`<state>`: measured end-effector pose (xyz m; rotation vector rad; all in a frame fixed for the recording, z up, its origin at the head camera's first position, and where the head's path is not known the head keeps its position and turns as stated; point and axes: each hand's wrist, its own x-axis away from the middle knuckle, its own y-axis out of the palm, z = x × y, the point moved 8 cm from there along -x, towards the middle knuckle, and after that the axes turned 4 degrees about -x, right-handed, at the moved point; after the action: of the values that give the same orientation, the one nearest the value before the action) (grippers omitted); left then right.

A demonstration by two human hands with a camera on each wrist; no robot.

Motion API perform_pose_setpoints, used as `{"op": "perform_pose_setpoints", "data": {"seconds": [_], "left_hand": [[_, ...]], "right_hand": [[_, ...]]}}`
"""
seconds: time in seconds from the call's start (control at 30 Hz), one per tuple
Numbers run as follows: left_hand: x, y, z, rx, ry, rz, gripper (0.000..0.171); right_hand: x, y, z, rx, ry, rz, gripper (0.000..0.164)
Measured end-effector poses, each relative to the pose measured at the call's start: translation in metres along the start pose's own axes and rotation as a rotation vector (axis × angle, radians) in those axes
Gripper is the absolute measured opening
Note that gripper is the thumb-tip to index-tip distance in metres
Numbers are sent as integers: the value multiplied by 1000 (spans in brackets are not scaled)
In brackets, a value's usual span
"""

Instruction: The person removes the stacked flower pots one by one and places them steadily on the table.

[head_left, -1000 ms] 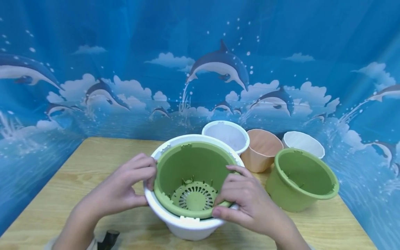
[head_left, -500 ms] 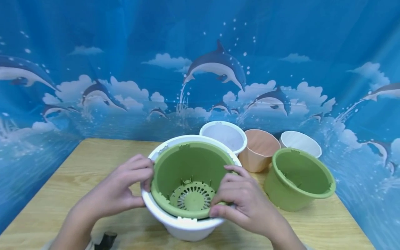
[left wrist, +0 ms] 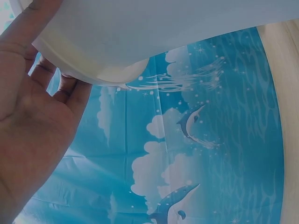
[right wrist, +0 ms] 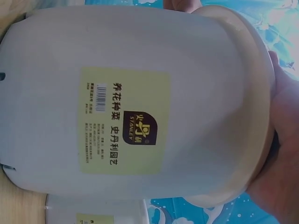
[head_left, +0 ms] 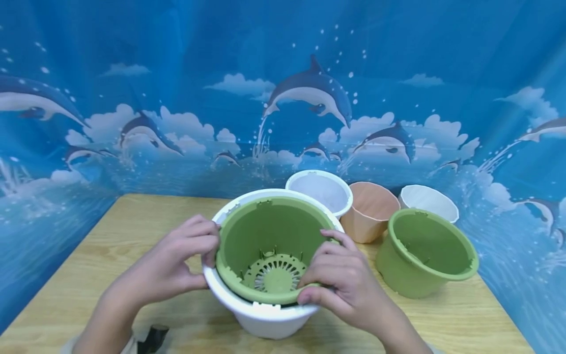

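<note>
A green flowerpot with a slotted base sits inside a larger white flowerpot, its rim close to the white one. My left hand grips the left side of the white flowerpot's rim, fingertips over the edge beside the green rim and thumb low outside. On the right, my right hand pinches the green flowerpot's rim near the front, thumb outside and fingers reaching inward. The right wrist view shows the white flowerpot's side with a yellow-green label. In the left wrist view, my left hand holds its rim from below.
Another green flowerpot stands to the right on the wooden table. Behind it are a white flowerpot, a peach flowerpot and a round white pot. A dolphin-print curtain backs the table.
The green flowerpot's near rim has risen slightly within the white one. Both hands keep nearly the same places; the head view has shifted a little.
</note>
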<state>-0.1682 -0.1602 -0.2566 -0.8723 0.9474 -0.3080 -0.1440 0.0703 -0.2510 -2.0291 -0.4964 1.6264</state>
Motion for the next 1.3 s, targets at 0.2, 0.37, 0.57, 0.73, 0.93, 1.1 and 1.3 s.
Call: {"op": "perform_pose_setpoints", "data": {"seconds": [0.2,0.37,0.57,0.73,0.93,1.1,1.3], "left_hand": [[-1,0,2,2,21,14,44],[-2,0,3,0,31,18,44],[0,-1,2,-4,28,26,44],[0,0,1,9,10,13,43],[-1,-1,1,8,13,13,43],[-1,-2,1,4,18,16,41],[-1,0,3,22,26,15,40]], "right_hand": [[0,-1,-3,-24,-30,55,31],[0,-4,-1,-65,-29,92,33],[0,-5,-1,-78,-33,125,35],[0,-8,-2,-102,-50,178,37],[-2,-13,-1,-136,-72,217,37],[-2,-14,2,-153,-54,231,36],[-2,-19,6,-178,-31,270,35]]}}
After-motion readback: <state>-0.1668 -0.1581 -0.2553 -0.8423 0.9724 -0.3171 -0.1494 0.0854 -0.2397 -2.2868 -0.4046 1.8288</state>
